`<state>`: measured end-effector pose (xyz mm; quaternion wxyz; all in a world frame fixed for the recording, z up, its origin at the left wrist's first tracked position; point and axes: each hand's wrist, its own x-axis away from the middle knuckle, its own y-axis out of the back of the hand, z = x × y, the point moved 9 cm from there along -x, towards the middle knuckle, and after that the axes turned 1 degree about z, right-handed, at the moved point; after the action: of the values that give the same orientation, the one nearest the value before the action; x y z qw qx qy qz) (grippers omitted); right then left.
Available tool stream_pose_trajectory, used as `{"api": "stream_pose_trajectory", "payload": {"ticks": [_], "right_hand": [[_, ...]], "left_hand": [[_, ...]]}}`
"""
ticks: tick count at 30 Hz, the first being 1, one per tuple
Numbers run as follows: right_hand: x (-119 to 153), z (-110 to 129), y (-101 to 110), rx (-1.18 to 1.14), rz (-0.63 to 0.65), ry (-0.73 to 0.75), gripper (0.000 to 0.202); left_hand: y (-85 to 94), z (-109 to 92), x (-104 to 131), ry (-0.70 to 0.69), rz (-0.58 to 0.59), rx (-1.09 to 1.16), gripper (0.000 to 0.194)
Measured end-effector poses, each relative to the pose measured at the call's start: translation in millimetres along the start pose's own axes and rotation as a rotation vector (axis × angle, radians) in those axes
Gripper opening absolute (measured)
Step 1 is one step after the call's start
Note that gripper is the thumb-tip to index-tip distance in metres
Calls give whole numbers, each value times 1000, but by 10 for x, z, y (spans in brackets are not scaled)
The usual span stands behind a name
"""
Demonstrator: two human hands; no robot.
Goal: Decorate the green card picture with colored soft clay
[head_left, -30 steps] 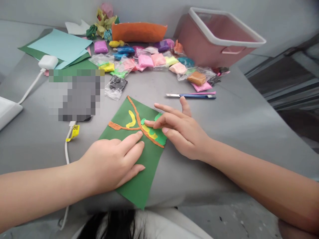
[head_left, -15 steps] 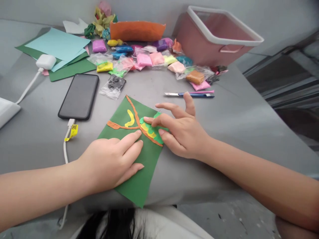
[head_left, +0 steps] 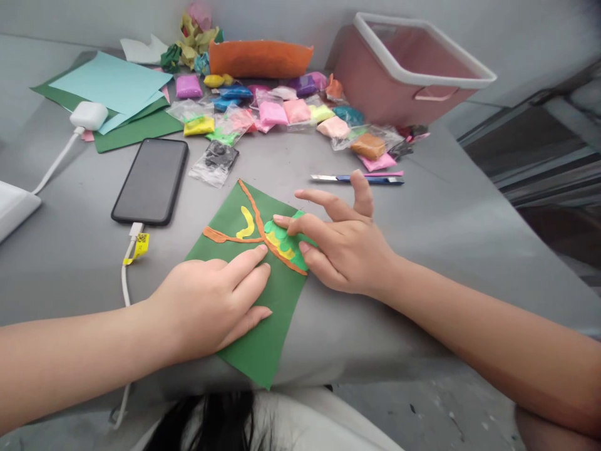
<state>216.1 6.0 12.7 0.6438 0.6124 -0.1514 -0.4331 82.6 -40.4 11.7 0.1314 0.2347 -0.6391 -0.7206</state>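
From here I see a dark-green rectangular paper sheet [head_left: 256, 360] lying aslant on the smooth grey table [head_left: 446, 232], at its near edge. The left hand [head_left: 204, 304] rests across the sheet's left side, fingers loosely extended, grasping nothing. The right hand [head_left: 350, 250] reaches in from the right, its index fingertip touching the flat bright-green clay patch [head_left: 297, 243] at the sheet's right side; its other fingers are spread, nothing clenched. Thin orange-brown clay strips [head_left: 254, 207] fork across the sheet, with a curved yellow clay strip [head_left: 246, 222] between two branches. Beyond the right hand lies a slim blue-handled craft knife [head_left: 387, 180]; farther left, a black rectangular phone [head_left: 150, 181].
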Motion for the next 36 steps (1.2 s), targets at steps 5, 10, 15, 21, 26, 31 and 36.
{"api": "stream_pose_trajectory", "payload": {"ticks": [5,10,15,21,26,31,36], "right_hand": [[-14,-205,52,-160,-71,-101,30],[-32,-100,32,-291,-5,68,26],[-47,-68,-61,-330,87,78,30],[-91,-130,-87,-325,80,7,34],[-121,-154,-90,-286,63,-38,33],[-151,-164,-75,-265,46,-52,28],[-164,-197,-81,-236,59,-85,27]], "left_hand": [[3,6,-6,2,6,-2,38],[33,-7,-23,-11,7,-1,38],[26,-3,-17,-3,-6,-13,37],[-8,-9,1,-5,-2,-10,38],[-4,5,-11,1,12,-23,38],[10,0,-40,-7,38,-6,37],[27,-2,-44,-6,40,-16,37]]}}
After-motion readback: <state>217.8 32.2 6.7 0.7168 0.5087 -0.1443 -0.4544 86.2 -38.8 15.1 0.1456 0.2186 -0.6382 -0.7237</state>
